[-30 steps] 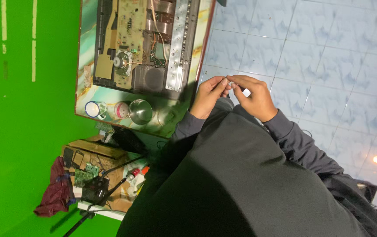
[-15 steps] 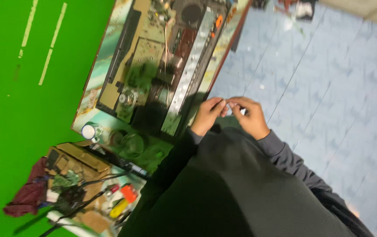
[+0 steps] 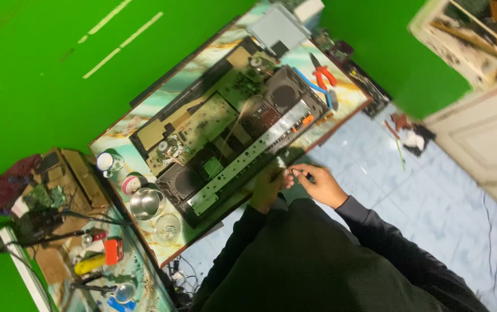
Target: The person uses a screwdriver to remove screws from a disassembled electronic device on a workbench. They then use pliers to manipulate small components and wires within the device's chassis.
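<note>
Both hands meet just off the near edge of the opened electronics chassis [image 3: 225, 144], which lies on the marbled table [image 3: 122, 134]. The left hand [image 3: 267, 188] is curled, its fingertips [image 3: 286, 180] pinched on a small part [image 3: 290, 173] too blurred to identify. The right hand [image 3: 321, 184] has its fingers bent toward the same spot, thumb and forefinger touching the part from the opposite side. The part sits between the two sets of fingertips, just beside the chassis's front panel. Beyond the chassis lie red-handled pliers [image 3: 323, 75]. A steel bowl [image 3: 146, 203] stands near its left corner.
</note>
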